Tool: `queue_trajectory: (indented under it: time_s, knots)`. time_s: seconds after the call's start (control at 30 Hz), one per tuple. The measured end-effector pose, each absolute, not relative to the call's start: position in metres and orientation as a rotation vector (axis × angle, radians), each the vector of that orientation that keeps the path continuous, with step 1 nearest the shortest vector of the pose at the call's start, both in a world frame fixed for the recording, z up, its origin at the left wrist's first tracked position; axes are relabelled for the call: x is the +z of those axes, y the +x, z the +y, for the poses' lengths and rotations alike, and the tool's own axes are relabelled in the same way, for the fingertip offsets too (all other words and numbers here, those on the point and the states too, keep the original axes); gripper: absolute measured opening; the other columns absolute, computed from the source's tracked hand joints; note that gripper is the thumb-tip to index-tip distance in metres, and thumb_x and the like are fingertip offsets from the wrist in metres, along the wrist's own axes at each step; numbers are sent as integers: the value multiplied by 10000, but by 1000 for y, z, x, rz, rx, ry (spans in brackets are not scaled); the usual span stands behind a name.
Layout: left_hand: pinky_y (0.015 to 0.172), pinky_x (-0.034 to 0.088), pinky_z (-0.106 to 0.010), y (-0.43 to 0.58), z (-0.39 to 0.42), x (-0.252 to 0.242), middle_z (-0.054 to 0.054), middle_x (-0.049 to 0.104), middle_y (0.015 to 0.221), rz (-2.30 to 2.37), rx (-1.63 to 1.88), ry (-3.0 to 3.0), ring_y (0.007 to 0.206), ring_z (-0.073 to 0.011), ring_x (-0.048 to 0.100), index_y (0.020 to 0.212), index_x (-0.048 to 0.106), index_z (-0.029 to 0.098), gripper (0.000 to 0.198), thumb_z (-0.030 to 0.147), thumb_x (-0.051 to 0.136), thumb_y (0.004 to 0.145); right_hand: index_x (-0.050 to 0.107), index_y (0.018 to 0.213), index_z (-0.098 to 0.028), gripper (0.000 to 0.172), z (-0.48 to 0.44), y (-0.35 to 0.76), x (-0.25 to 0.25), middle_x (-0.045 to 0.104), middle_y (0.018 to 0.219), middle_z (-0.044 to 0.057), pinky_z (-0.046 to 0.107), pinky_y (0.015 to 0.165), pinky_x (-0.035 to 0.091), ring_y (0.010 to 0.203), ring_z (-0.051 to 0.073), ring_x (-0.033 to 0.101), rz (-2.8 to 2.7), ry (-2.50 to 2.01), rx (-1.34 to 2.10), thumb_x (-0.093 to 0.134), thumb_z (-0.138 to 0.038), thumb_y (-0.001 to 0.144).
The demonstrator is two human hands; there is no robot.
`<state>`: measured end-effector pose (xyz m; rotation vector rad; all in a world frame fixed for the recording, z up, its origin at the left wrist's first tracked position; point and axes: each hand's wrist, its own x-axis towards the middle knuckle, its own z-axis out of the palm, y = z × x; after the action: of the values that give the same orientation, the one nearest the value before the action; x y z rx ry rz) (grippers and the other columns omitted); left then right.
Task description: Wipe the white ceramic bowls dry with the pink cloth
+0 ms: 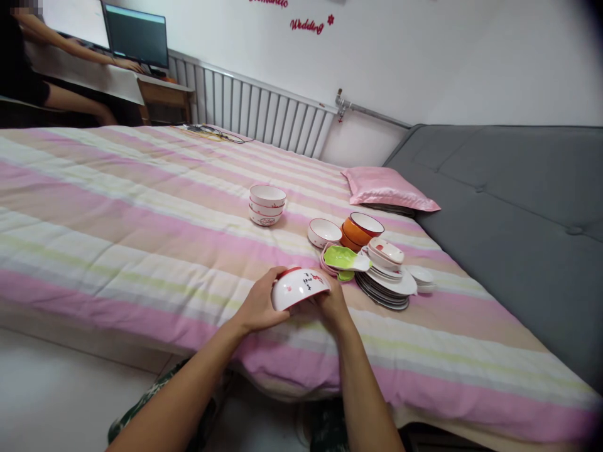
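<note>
A white bowl (301,289) with dark lettering and red decoration is tilted on its side above the near edge of the bed. Around its left side wraps my left hand (258,304), thumb under the near edge. My right hand (332,298) grips the opposite side, its fingers partly hidden by the bowl. Farther back stands a stack of white bowls (267,204) with red rims. To the right of my hands are a single white bowl (325,232), orange bowls (360,230), green leaf-shaped dishes (342,257) and a pile of plates (384,292) topped by a small white dish (386,249).
A striped quilt (141,207) covers the bed. A pink pillow (389,188) lies by the grey headboard (494,194). Cables (214,133) rest at the far edge, before a radiator (254,103). Another person's arm (70,45) reaches over a desk with monitors (136,34).
</note>
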<state>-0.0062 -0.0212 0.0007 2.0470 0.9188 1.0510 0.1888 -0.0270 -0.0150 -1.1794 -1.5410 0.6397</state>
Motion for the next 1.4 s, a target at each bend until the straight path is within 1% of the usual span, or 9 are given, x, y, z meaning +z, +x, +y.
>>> queue_trajectory:
  time_s: [0.27,0.4,0.5,0.73,0.97,1.07,1.13,1.23,1.4]
  knots:
    - [916,473,-404,-7,-21,4,-94,576,1142,969,1049,1930,1058,-269,564,1172,448,161,669,136,616,524,683,967,-177,306,-24,179,-26,730,908,44,298,707,503,804,216,648,-1424,-1334,615,539,-225,702]
    - [940,452,-425,-5,-17,2,-108,581,1152,1018,1066,1850,1076,-273,557,1171,456,150,606,188,596,582,706,875,-187,229,-23,174,-29,733,814,27,284,631,479,736,216,644,-1375,-1479,540,567,-289,724]
    - [925,461,-429,-4,-16,2,-104,591,1129,1057,1073,1789,1050,-268,568,1155,469,153,570,234,601,607,718,880,-196,241,-21,171,-29,737,799,32,291,617,477,725,227,653,-1355,-1554,494,593,-326,720]
    - [918,465,-417,-5,-16,2,-100,596,1134,1079,1079,1737,1050,-267,571,1154,480,161,571,303,626,620,718,909,-208,266,-20,169,-30,744,808,44,308,661,505,748,242,674,-1362,-1570,445,628,-308,679]
    - [908,478,-390,-8,-19,6,-100,597,1145,995,1163,1762,1072,-268,571,1148,486,172,578,362,672,634,710,952,-216,269,-29,167,-19,743,854,21,302,702,508,756,220,671,-1409,-1460,354,613,-299,715]
    - [915,478,-375,-8,-23,8,-100,585,1160,867,1182,1819,1080,-260,566,1173,465,174,620,366,698,631,709,983,-227,293,-37,169,-4,740,905,17,296,730,502,807,215,673,-1472,-1408,225,591,-243,715]
    - [920,477,-366,-6,-26,8,-99,575,1175,812,1167,1841,1083,-254,563,1192,450,177,658,364,722,622,712,986,-217,330,-43,168,8,734,944,37,311,776,491,850,223,664,-1498,-1410,47,550,-169,703]
    - [918,477,-369,-3,-27,7,-98,569,1185,829,1147,1837,1074,-247,567,1206,440,182,669,340,726,622,716,973,-200,326,-51,163,21,721,951,64,337,850,453,902,235,636,-1613,-1394,-189,509,-126,732]
    - [951,452,-407,-6,-24,7,-97,581,1174,850,1163,1862,1085,-263,559,1184,463,179,625,275,656,597,695,1027,-202,346,-56,153,29,710,961,63,330,876,413,937,227,604,-1774,-1416,-262,490,-101,768]
